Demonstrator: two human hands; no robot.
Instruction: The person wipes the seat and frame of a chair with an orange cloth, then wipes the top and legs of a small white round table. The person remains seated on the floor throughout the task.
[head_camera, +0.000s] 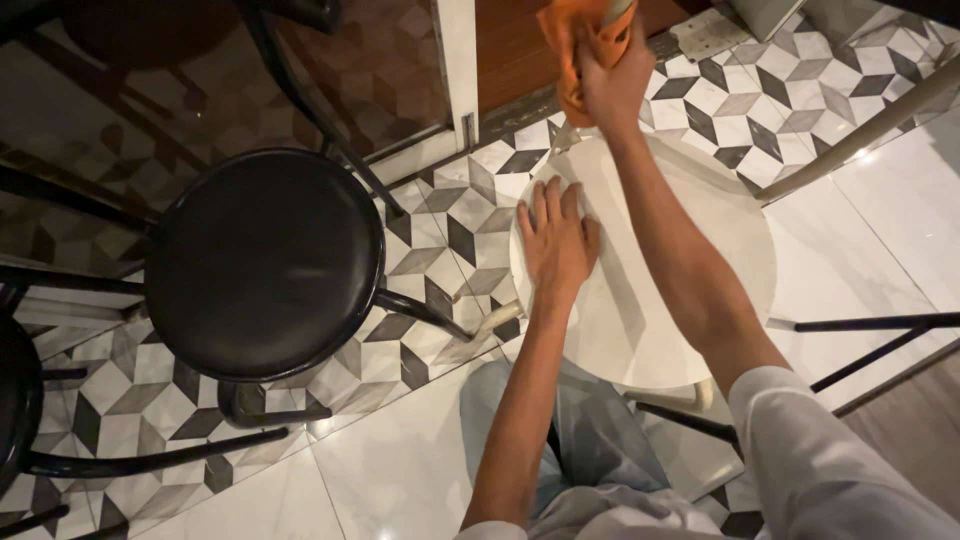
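Left hand (556, 243) flat, fingers spread, pressing on round white stool seat (690, 230); right hand (612, 82) beyond seat's far edge, fist closed around orange cloth (572, 40) wrapped on pale bar

your orange cloth (572, 50) is bunched around a pale upright post, above the round white stool seat (690, 250) standing on the patterned tile floor.

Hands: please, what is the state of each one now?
Left hand: open, flat on the white stool.
Right hand: closed, gripping the orange cloth.
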